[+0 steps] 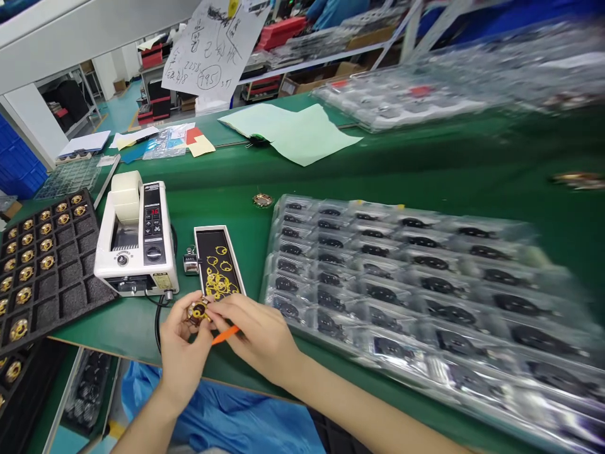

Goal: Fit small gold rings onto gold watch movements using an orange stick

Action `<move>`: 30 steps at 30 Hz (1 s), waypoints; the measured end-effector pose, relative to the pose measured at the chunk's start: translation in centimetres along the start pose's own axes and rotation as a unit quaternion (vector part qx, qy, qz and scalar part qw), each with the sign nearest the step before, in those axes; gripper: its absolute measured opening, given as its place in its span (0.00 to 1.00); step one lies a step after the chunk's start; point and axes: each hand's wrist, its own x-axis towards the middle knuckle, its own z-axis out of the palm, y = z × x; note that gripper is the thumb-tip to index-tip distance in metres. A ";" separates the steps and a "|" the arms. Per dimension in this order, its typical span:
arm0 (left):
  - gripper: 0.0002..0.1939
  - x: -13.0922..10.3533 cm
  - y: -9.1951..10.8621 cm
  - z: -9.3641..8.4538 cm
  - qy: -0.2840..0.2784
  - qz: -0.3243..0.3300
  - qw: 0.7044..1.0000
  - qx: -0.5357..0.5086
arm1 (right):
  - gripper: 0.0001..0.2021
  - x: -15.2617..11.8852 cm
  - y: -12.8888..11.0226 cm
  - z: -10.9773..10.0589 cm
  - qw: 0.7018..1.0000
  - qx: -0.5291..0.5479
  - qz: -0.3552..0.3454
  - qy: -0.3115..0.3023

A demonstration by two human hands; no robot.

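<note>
Apparently the small gold part [197, 310] is quite light, because the fingers of the left hand [182, 359] carry it easily, in the air just before the near end of the box [234, 255] with the yellow rings [218, 282]. These fingers are closed on its rim, from two sides. The right hand [267, 340] has its fingers drawn together, with the orange tool [225, 335] held among them, and the fingertips come to the edge of the part; if they also pinch something thin there, I cannot tell from where I stand. I judge the part to be stiff, like metal, and its shiny rim could be a little slippery, so it is better to take it by the outer edge and to keep the skin away from the face, which may scratch or take marks. The rings look thin and maybe easy to bend, so they would ask for a soft touch. Similar gold pieces sit in the dark tray [70, 272] on the left, each in its own compartment.
</note>
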 end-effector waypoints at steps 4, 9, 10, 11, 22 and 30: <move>0.21 -0.7 -0.8 0.3 -0.015 0.026 0.999 0.038 | 0.07 0.0 0.1 0.1 0.999 0.002 0.039 0.015; 0.19 -1.1 -1.1 0.4 -0.018 0.047 0.996 0.074 | 0.07 0.3 0.1 -0.1 0.995 0.039 0.093 -0.010; 0.19 -1.2 -1.2 0.4 -0.018 0.044 0.996 0.076 | 0.07 0.4 0.1 -0.1 0.994 0.046 0.099 -0.012; 0.19 -1.2 -1.2 0.3 -0.019 0.039 0.996 0.073 | 0.07 0.4 0.2 -0.1 0.993 0.052 0.101 -0.015; 0.19 0.5 -0.5 -0.1 0.026 -0.005 1.000 0.004 | 0.07 2.4 0.9 -2.7 0.929 0.268 0.240 -0.083; 0.20 1.0 0.4 -0.5 0.014 -0.042 0.996 -0.077 | 0.09 2.9 3.1 -3.8 0.923 0.171 0.342 -0.038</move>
